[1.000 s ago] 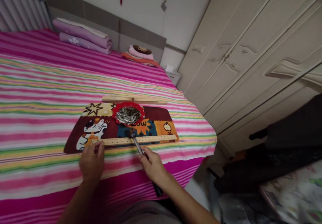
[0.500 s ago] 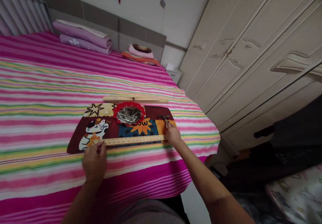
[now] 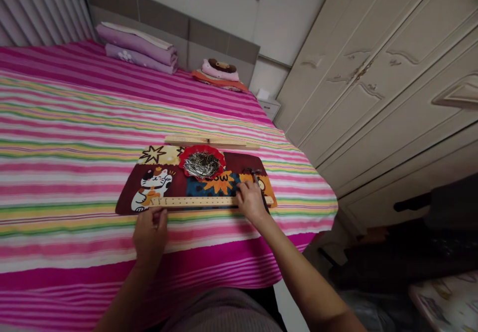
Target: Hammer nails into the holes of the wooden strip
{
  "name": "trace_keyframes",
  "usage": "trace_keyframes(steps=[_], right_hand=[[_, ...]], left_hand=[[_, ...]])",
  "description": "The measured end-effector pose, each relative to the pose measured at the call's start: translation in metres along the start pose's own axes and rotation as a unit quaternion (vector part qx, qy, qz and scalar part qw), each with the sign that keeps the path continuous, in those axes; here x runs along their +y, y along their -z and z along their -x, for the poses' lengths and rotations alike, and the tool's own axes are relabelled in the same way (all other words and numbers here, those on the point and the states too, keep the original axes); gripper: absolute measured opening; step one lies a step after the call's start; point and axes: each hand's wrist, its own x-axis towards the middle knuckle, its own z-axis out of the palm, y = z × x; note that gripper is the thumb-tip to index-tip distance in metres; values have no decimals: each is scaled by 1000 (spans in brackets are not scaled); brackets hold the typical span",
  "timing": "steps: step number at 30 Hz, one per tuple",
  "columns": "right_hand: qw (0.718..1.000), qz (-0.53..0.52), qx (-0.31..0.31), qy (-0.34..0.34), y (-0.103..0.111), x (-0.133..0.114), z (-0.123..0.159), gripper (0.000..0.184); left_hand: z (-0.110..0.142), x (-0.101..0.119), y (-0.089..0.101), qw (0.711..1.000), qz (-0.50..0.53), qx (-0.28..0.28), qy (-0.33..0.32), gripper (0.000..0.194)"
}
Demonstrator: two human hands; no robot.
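A pale wooden strip point(image 3: 201, 201) with a row of small dark marks lies across a patterned mat point(image 3: 127, 192). A few nails point(image 3: 159, 201) stand in its left end. My left hand point(image 3: 151, 235) is just in front of that end, its fingers drawn together; a small glint shows between them, too small to name. My right hand point(image 3: 252, 203) is over the right part of the strip, fingers apart and no tool in them. Right beside it a hammer point(image 3: 256, 176) lies on the mat, its handle partly hidden by the hand. Behind the strip a red scalloped bowl point(image 3: 182, 162) holds many nails point(image 3: 202, 165).
More wooden strips point(image 3: 209, 141) lie behind the mat on the striped bedspread point(image 3: 74, 172). Folded purple bedding point(image 3: 138, 48) and a small pile of cloths point(image 3: 220, 73) are near the headboard point(image 3: 160, 23). A cream wardrobe point(image 3: 366, 73) stands at the right.
My right hand has let go of the hammer's handle and moved left of it. The hammer now rests on the mat. My left hand stays by the strip's left end; the view has shifted slightly.
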Motion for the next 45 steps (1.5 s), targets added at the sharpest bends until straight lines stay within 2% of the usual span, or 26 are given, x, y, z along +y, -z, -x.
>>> trace_keyframes(steps=[5,8,11,17,22,32,39,45], right_hand=[[998,-57,29,20,-30,-21,24,23],[997,-53,51,24,-42,-23,35,26],[996,-45,63,38,-47,-19,40,29],[994,-54,65,65,-46,-18,49,37],[989,-105,76,72,-42,-23,72,41],[990,-123,66,31,-55,1,117,31],[994,-99,46,8,-54,11,130,25],[993,-104,63,-5,-50,18,132,25]], left_hand=[[28,-18,5,996,-11,-28,-80,16],[35,-23,5,991,-24,-34,-125,12],[35,-23,2,989,-36,-31,-142,11],[35,-20,2,990,-44,-38,-129,13],[33,-21,3,990,-50,-71,-110,14],[31,-20,3,987,-64,-78,-126,15],[29,-19,4,984,-70,-93,-133,15],[28,-19,3,983,-76,-94,-141,15]])
